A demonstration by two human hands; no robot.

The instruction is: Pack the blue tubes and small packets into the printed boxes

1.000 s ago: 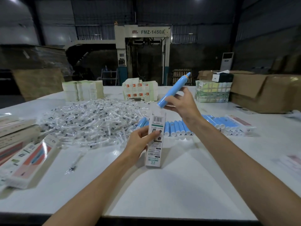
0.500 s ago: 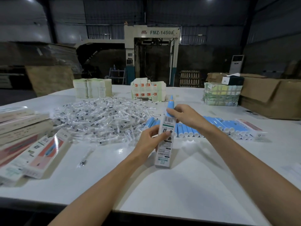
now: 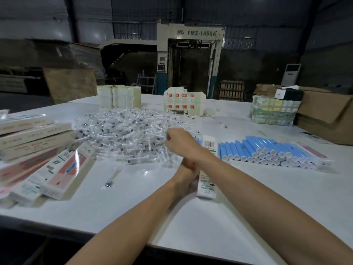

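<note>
My left hand [image 3: 188, 168] grips a white printed box [image 3: 207, 187] that stands upright on the table [image 3: 248, 211]; my right forearm crosses over this hand and hides most of it. My right hand [image 3: 181, 142] reaches left over the edge of the pile of small clear packets [image 3: 122, 134]. Its fingers curl down into the pile, and blur hides whether they hold a packet. No blue tube shows at the box's top flap. A stack of blue tubes [image 3: 267, 152] lies to the right of the box.
Printed boxes [image 3: 47, 175] lie stacked and fanned at the left edge. One loose packet [image 3: 110, 179] lies in front of the pile. Bundles of flat cartons [image 3: 118, 97] [image 3: 183, 103], a green bundle [image 3: 273, 112] and brown cardboard [image 3: 324, 115] stand at the back.
The blue tube that my right hand was lowering into the box is out of sight. My right hand let go and swung left across my left arm to the packet pile.
</note>
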